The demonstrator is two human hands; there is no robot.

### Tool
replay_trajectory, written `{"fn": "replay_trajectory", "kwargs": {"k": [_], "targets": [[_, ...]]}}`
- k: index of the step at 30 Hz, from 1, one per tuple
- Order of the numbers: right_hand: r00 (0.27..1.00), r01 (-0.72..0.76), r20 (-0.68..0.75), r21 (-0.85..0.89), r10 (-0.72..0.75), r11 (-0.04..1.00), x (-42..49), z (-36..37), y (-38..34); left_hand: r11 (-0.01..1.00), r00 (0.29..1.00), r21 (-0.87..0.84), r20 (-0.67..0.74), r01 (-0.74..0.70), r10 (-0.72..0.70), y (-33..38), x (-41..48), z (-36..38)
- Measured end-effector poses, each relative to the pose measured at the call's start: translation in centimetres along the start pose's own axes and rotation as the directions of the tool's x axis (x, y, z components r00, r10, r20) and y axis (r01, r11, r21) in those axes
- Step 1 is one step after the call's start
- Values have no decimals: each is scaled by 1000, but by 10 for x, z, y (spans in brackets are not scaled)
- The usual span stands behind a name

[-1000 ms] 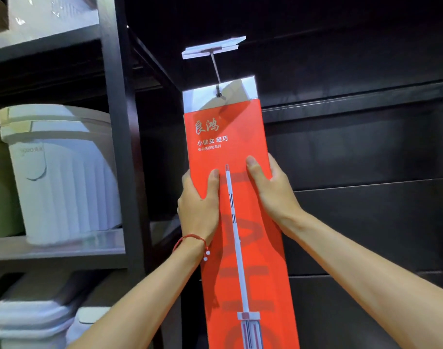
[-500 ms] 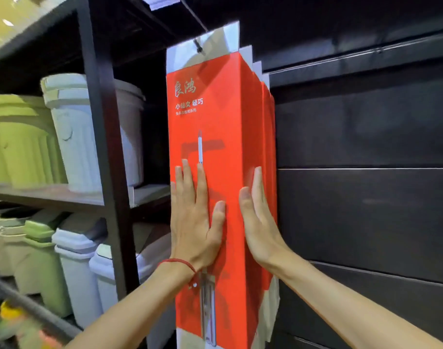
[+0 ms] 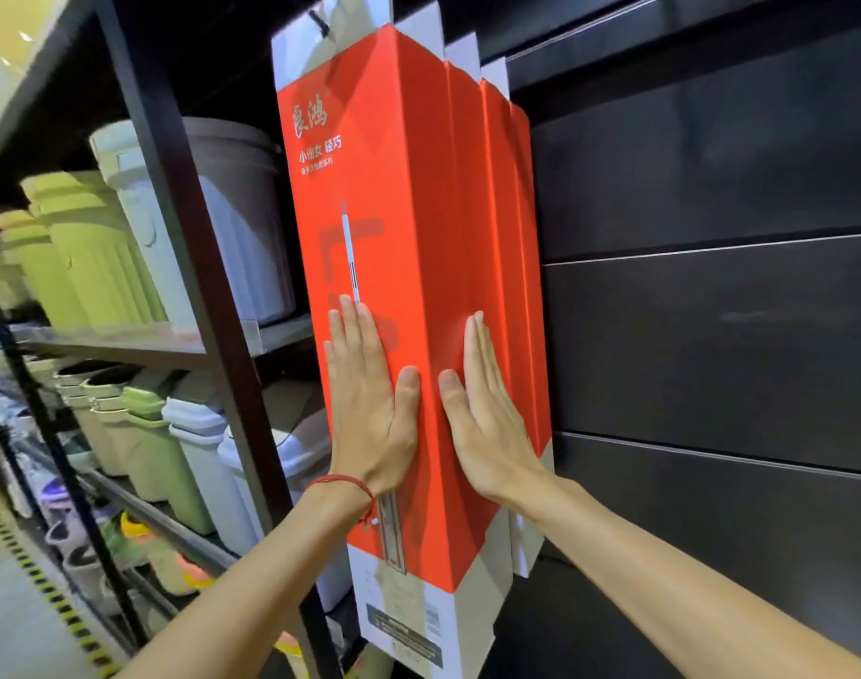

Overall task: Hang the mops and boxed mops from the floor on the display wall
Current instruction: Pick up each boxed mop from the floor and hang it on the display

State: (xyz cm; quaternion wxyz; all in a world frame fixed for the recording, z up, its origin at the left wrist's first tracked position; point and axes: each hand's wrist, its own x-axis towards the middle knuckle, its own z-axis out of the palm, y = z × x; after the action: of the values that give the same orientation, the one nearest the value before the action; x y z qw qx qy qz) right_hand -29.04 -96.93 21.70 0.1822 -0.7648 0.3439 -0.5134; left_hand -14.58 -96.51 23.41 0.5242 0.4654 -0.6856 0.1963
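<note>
Two hands press flat, gripping nothing, left hand [image 3: 369, 414] on the front and right hand [image 3: 487, 428] on the side of the upright boxed mop [image 3: 384, 188] hanging straight ahead from its hook [image 3: 319, 25].

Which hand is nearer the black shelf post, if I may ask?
Left: the left hand lies on the orange box, right of the shelf post; the right hand lies farther right, on its side.

Red mop box [image 3: 408, 188] read 良鸿, with 小仙女 轻巧 below; smaller line and bottom label [image 3: 404, 629] were unreadable.
</note>
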Motion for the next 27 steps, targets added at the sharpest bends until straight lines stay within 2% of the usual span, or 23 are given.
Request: {"fn": "replay_trajectory", "kwargs": {"k": [5,7,9,11,13,20,27], "targets": [[1000,-18,-8,-19,18,1000,-6,4,0,1000,1000,-22,1,-4,4,-3,-4,0],[998,-64,-3,29,64,998,-15,9,4,999,1000,-40,0,1,-1,-5,-6,2],[982,-179,-38,141,186,974,-21,12,13,999,1000,-50,-4,-1,1,-8,-5,3],[936,-319,-73,239,344,917,-22,14,24,998,1000,-56,-12,-6,5,-9,-3,4],[903,-394,-70,262,425,881,-22,17,36,998,1000,-67,-19,-8,7,-10,-3,4],[904,-384,-66,307,422,871,-20,43,53,998,999,-45,-27,-42,41,-13,-6,8],[900,-389,-44,365,433,846,-18,48,76,1000,996,-25,-86,-12,9,-14,-13,13]]}}
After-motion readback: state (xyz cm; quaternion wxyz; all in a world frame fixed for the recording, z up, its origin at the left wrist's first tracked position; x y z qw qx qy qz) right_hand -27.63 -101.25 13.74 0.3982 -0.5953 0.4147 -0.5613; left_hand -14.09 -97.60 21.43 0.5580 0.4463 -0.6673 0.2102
